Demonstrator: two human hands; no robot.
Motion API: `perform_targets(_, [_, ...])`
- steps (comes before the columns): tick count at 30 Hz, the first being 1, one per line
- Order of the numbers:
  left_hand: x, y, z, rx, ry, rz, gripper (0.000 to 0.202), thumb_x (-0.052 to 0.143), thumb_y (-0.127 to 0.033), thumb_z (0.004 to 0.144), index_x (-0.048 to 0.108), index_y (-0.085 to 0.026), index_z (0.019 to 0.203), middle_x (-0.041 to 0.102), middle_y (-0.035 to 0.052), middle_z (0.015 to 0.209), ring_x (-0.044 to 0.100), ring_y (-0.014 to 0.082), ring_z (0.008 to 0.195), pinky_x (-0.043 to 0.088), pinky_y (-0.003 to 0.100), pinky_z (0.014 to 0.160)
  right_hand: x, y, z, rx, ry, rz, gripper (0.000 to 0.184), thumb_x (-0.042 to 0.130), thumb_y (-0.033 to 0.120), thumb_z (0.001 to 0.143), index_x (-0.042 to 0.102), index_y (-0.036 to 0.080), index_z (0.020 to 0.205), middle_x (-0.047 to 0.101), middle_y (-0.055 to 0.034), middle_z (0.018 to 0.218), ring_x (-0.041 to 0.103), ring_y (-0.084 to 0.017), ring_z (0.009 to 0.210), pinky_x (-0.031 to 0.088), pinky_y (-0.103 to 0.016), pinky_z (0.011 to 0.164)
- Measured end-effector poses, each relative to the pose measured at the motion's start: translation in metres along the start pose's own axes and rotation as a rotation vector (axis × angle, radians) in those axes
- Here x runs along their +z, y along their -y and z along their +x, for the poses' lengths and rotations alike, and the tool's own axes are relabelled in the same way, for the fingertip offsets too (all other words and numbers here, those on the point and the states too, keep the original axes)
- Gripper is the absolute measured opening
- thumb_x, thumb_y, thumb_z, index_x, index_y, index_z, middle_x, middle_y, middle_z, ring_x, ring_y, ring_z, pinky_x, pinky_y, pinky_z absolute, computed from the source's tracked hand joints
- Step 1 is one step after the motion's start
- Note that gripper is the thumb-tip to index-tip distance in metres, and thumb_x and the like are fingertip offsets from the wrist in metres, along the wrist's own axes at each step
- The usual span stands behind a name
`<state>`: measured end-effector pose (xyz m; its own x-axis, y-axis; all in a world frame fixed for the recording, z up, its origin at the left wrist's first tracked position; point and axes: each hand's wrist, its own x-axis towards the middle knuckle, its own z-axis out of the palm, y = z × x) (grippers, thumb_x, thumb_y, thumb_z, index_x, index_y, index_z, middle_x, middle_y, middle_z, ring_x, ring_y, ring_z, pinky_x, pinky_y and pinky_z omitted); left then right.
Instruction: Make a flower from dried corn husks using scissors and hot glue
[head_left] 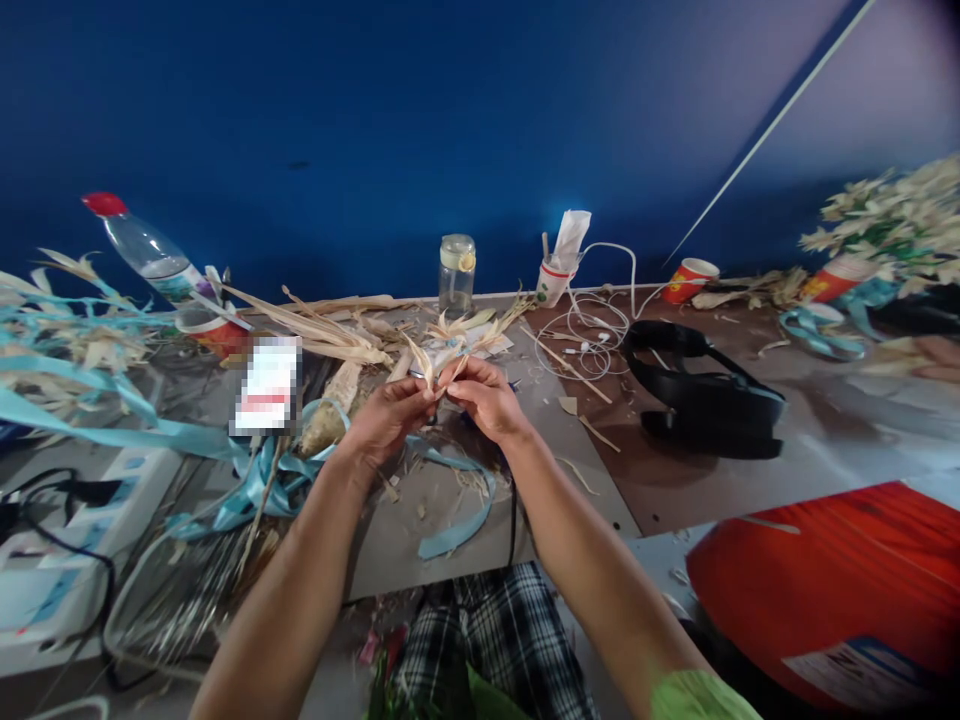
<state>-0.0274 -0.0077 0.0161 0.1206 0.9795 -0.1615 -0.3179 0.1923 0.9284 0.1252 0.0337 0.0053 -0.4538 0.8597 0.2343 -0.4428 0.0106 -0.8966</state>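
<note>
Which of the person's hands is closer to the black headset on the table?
Right. The right hand pinches a husk some way left of the headset; the left hand grips the same husk, farther left still.

Your forearms are bare, stretched forward and converging. Your left hand [390, 415] and right hand [487, 400] meet, fingertips [452, 383] pinched closed, left tips touching right tips.

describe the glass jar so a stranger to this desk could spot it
Follow the blue wall down to the table edge. The glass jar stands upright there, straight beyond the husk piece held by the left hand and right hand. Unlike the paper cup on its right, it is clear with a pale lid.
</note>
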Motion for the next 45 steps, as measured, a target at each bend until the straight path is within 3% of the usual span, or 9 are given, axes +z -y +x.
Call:
perform_targets(4, [0.002, 0.002, 0.003, 0.103, -0.063, 0.129, 0.029, 0.076, -0.036, 0.063, 0.058, -0.013, 0.065, 0.052, -0.0018, 0.057, 0.042, 0.006, 0.05, 0.03, 0.02, 0.048, 0.003, -0.002, 0.0, -0.022, -0.011, 0.018, 0.021, 0.066, 0.024, 0.065, 0.064, 0.019, 0.085, 0.055, 0.0025, 0.072, 0.04, -0.008, 0.056, 0.029, -0.023, 0.054])
perform_targets(7, [0.005, 0.001, 0.004, 0.228, -0.195, 0.291, 0.028, 0.07, -0.038, 0.069, 0.055, -0.015, 0.065, 0.048, -0.0039, 0.053, 0.037, 0.0058, 0.047, 0.026, 0.02, 0.047, 0.007, -0.006, 0.002, -0.009, -0.108, -0.006, 0.032, 0.069, 0.032, 0.067, 0.061, 0.02, 0.096, 0.053, 0.0037, 0.074, 0.039, -0.007, 0.055, 0.03, -0.023, 0.053])
perform_targets(11, [0.006, 0.002, 0.005, 0.3, -0.307, 0.47, 0.027, 0.063, -0.037, 0.073, 0.052, -0.016, 0.062, 0.044, -0.005, 0.051, 0.035, 0.0069, 0.046, 0.025, 0.021, 0.046, 0.012, -0.011, 0.006, 0.019, -0.249, -0.2, 0.03, 0.07, 0.043, 0.067, 0.058, 0.017, 0.078, 0.047, 0.0055, 0.059, 0.036, -0.007, 0.052, 0.027, -0.023, 0.051])
perform_targets(14, [0.005, 0.006, 0.005, 0.306, -0.278, 0.527, 0.028, 0.06, -0.037, 0.075, 0.049, -0.017, 0.06, 0.043, -0.0046, 0.051, 0.035, 0.0075, 0.047, 0.026, 0.022, 0.047, 0.013, -0.012, 0.007, 0.04, -0.284, -0.189, 0.03, 0.07, 0.044, 0.066, 0.056, 0.017, 0.065, 0.043, 0.0063, 0.051, 0.034, -0.007, 0.049, 0.024, -0.023, 0.048])
perform_targets(20, [0.009, 0.009, 0.004, 0.307, -0.163, 0.422, 0.025, 0.062, -0.039, 0.075, 0.054, -0.016, 0.068, 0.045, -0.0029, 0.056, 0.038, 0.0092, 0.052, 0.031, 0.023, 0.051, 0.011, -0.004, 0.006, 0.333, -0.229, 0.303, 0.024, 0.075, 0.027, 0.058, 0.053, 0.016, 0.061, 0.048, 0.0068, 0.05, 0.029, -0.003, 0.04, 0.025, -0.019, 0.043])
perform_targets(26, [0.009, 0.008, 0.002, 0.288, -0.082, 0.333, 0.031, 0.068, -0.044, 0.07, 0.052, -0.017, 0.069, 0.04, -0.0043, 0.055, 0.033, 0.0081, 0.051, 0.029, 0.023, 0.049, 0.005, -0.004, 0.006, 0.517, -0.156, 0.466, 0.021, 0.071, 0.021, 0.068, 0.052, 0.015, 0.063, 0.042, 0.0101, 0.044, 0.016, 0.0, 0.035, 0.026, -0.018, 0.041])
perform_targets(33, [0.009, 0.007, 0.001, 0.284, -0.084, 0.364, 0.029, 0.069, -0.041, 0.07, 0.055, -0.016, 0.068, 0.043, -0.0043, 0.054, 0.034, 0.0074, 0.049, 0.029, 0.022, 0.049, 0.006, -0.003, 0.007, 0.498, -0.175, 0.432, 0.022, 0.071, 0.022, 0.069, 0.051, 0.015, 0.061, 0.046, 0.009, 0.044, 0.021, -0.001, 0.034, 0.028, -0.018, 0.042])
perform_targets(40, [-0.004, 0.011, 0.012, 0.266, -0.242, 0.305, 0.023, 0.07, -0.035, 0.069, 0.058, -0.015, 0.068, 0.053, -0.0027, 0.057, 0.039, 0.0056, 0.047, 0.028, 0.02, 0.046, 0.003, 0.006, 0.007, 0.259, -0.283, 0.255, 0.032, 0.077, 0.033, 0.059, 0.049, 0.016, 0.055, 0.048, 0.0078, 0.048, 0.026, -0.001, 0.036, 0.022, -0.02, 0.04])
perform_targets(45, [-0.001, 0.011, 0.012, 0.219, -0.201, 0.292, 0.025, 0.072, -0.035, 0.066, 0.061, -0.015, 0.076, 0.063, 0.0003, 0.062, 0.035, 0.0047, 0.041, 0.025, 0.02, 0.041, 0.002, 0.0, 0.01, 0.196, -0.379, 0.154, 0.031, 0.077, 0.034, 0.053, 0.052, 0.016, 0.052, 0.044, 0.0066, 0.046, 0.031, -0.003, 0.041, 0.017, -0.02, 0.04])
